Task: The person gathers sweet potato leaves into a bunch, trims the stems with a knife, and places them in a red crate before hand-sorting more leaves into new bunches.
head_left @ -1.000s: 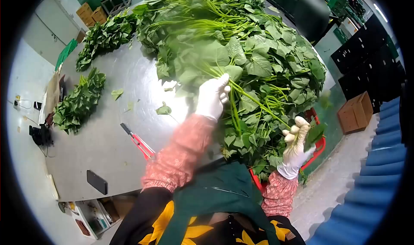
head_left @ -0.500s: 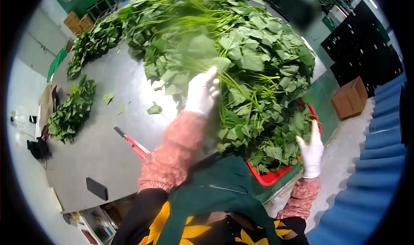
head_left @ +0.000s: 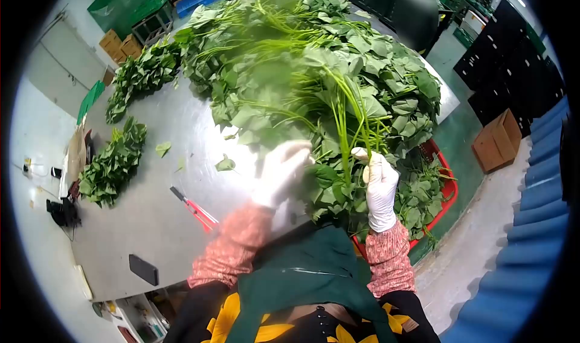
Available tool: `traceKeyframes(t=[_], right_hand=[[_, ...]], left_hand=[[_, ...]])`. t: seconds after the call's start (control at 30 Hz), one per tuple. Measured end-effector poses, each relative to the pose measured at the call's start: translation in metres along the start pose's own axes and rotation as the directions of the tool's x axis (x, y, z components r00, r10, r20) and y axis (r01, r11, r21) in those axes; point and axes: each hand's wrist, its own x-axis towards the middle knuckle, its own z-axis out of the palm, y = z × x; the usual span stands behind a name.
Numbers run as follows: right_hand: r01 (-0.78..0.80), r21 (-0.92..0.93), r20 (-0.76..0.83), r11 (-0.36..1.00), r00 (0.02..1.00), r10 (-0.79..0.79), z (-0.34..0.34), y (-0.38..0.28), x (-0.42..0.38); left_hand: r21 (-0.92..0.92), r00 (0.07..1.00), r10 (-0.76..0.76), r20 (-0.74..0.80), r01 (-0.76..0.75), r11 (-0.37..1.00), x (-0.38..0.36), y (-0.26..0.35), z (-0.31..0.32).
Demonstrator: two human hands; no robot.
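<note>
Change: my white-gloved right hand (head_left: 380,189) has come in from the table edge to the stems; half a second ago it hung open over the red plastic crate (head_left: 448,193).
Meaning: I judge both hands are now gathering one bunch together.
Right hand: closed on long pale-green stalks (head_left: 345,125), pinched at their lower ends.
Left hand: my white-gloved left hand (head_left: 283,172) is blurred; it rests against the leaves, but whether it grips I cannot tell.
Greens: big heap of broad green leafy vines (head_left: 314,59) covering the far side of the steel table (head_left: 151,192), stalks slanting up, leaves spilling toward the crate.
Nearby: red-handled scissors (head_left: 194,209) lie apart, left of my sleeve.
</note>
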Motion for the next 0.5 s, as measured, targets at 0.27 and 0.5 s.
traceKeyframes(t=[0.27,0.5], right_hand=[[-0.022,0.229,-0.040,0.973,0.999,0.032,-0.007,-0.021,-0.022],[-0.035,0.150,-0.163,0.988,0.985,0.060,-0.016,-0.017,-0.017]], left_hand=[[-0.024,0.993,-0.014,0.120,0.017,1.000,0.010,-0.020,0.039],[-0.372,0.929,-0.060,0.366,0.205,0.905,0.015,-0.031,0.050]])
